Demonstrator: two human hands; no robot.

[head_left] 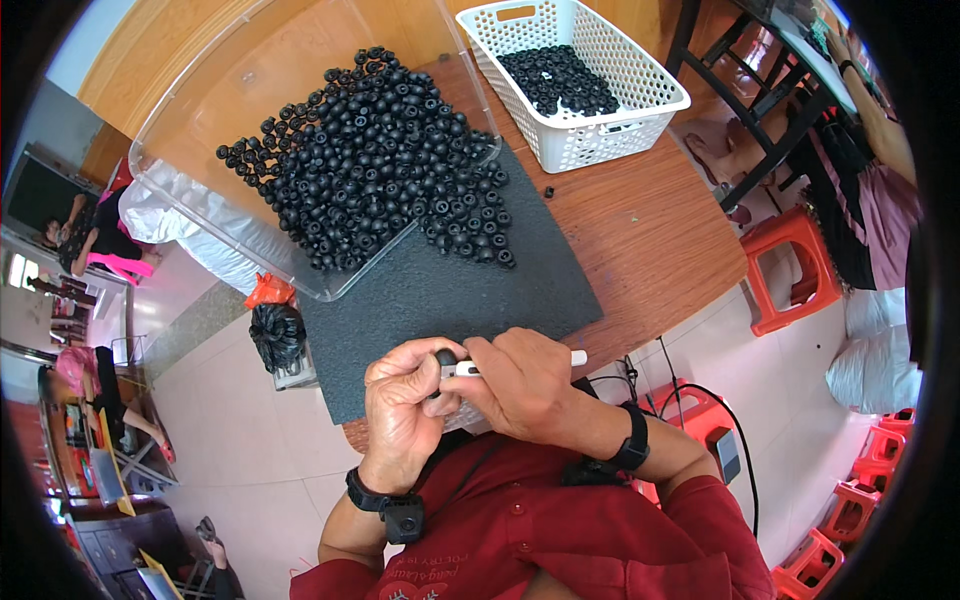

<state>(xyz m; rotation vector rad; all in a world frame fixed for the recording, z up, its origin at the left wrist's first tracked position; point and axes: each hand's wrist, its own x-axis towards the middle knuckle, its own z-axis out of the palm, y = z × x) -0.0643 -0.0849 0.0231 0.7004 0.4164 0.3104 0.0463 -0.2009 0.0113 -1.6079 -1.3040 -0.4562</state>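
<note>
My left hand pinches one round black rubber-looking part between thumb and fingers, close to my body above the mat's near edge. My right hand is closed around a slim white-handled knife. Its greyish blade end meets the black part, though the fingers partly hide the contact. Beyond my hands lies a dark grey mat. On it rests a clear plastic bin tipped toward me, with a large heap of similar black parts spilling over its lip onto the mat.
A white perforated basket with more small black pieces stands at the far right of the wooden table. One loose piece lies near it. Red stools, a black bag and cables surround the table. Other people sit farther off.
</note>
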